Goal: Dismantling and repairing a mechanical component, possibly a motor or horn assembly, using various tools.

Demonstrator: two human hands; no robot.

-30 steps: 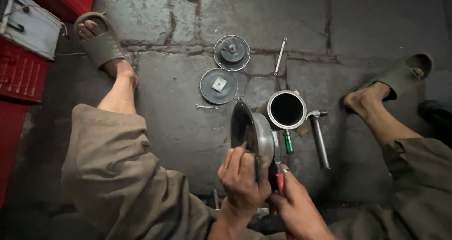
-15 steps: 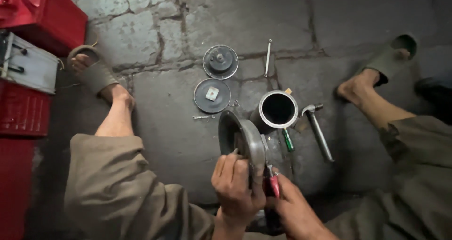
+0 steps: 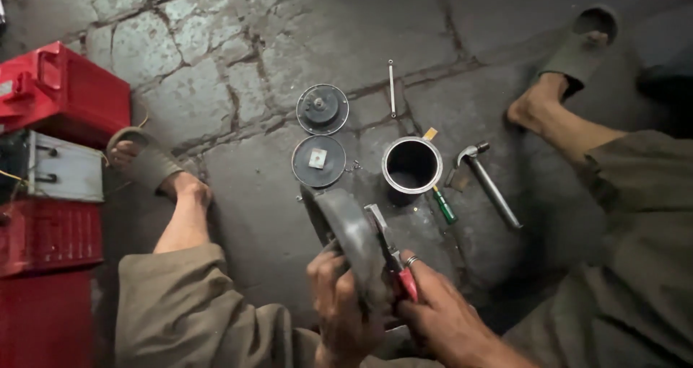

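The person squats over a cracked stone floor (image 3: 238,72), both hands low at about six o'clock. The left hand (image 3: 339,296) has its grip closed around the lower edge of a grey metal housing (image 3: 346,231), a rounded, dished part held on edge and tilted. The right hand (image 3: 440,314), with a ring on one finger, has its grip closed on the red handles of a pair of pliers (image 3: 393,256), whose metal nose points up toward eleven o'clock and lies against the housing's rim.

Just beyond the housing, at twelve o'clock, a round dark disc (image 3: 318,161) lies flat, with a second disc with a raised hub (image 3: 322,109) above it. At one o'clock stands an open metal cylinder (image 3: 411,165), a green-handled screwdriver (image 3: 443,206) beside it, and a hammer (image 3: 489,184) toward two o'clock. A thin metal rod (image 3: 391,86) lies farther up. Red boxes (image 3: 54,159) are stacked at nine o'clock.
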